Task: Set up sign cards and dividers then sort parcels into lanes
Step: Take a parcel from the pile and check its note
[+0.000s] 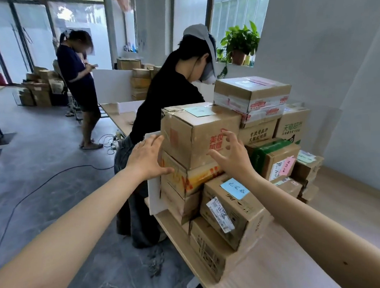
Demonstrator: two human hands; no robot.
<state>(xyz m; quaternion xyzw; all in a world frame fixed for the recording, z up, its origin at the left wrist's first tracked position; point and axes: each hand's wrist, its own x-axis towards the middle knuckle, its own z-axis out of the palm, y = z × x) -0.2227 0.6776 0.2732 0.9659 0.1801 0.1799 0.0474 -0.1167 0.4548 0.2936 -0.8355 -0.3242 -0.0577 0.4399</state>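
Both forearms reach forward. Left hand lies flat, fingers straight, against the top parcel's left side. Right hand, fingers spread and half-curled, is at its red-printed long face; contact unclear. Brown cardboard, level atop the stack at the table's left edge, corner toward the camera.

Left hand: flat with straight fingers, laid against the left side of the top parcel.
Right hand: fingers spread and bent before the parcel's red-printed face; contact unclear.
Top parcel: brown carton resting on an orange-printed carton.
White board: upright against the pile's left side.
Blue-note carton: tilted, lower in the pile.
Surface: pale wood, carrying the pile.
Person in black: bent over behind the pile.
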